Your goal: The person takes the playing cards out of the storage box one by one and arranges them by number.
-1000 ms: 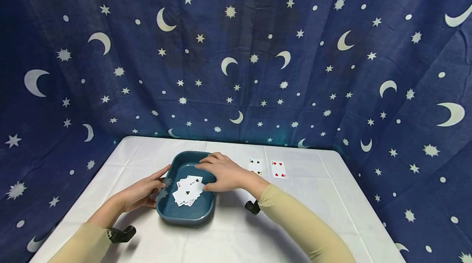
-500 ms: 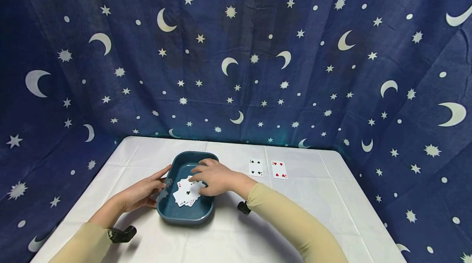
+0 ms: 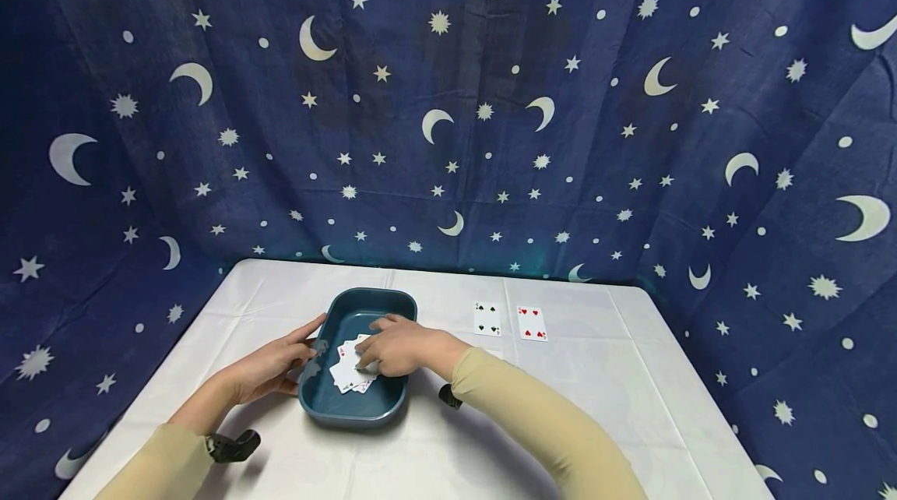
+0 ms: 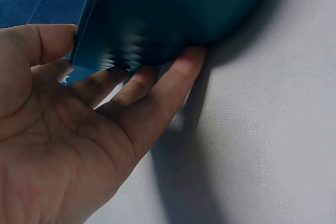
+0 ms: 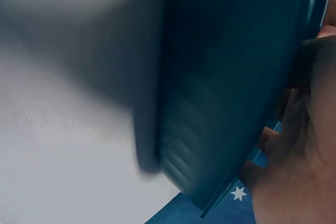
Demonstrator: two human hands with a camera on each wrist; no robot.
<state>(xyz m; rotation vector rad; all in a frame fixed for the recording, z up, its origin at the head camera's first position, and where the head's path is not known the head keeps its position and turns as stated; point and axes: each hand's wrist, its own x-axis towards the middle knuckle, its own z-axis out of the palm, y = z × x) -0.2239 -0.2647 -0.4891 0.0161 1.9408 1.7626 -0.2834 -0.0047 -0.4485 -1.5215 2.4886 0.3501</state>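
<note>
In the head view a blue plastic tray with raised walls stands left of the table's middle. My left hand is at its left side, the thumb at the rim; the left wrist view shows the fingers resting against the outer wall. My right hand reaches over the tray's right wall, fingers bent down at a loose pile of playing cards inside. Its thumb and index fingertips are apart over the top card, hiding part of the pile. In the right wrist view the tray wall hides its fingertips.
Right of the tray, a four of spades and a four of hearts lie face up side by side on the white tablecloth. A dark blue curtain with moons and stars hangs behind the table.
My right hand has moved left and down over the tray to the card pile, uncovering the four of spades on the table. The left hand and tray keep their place.
</note>
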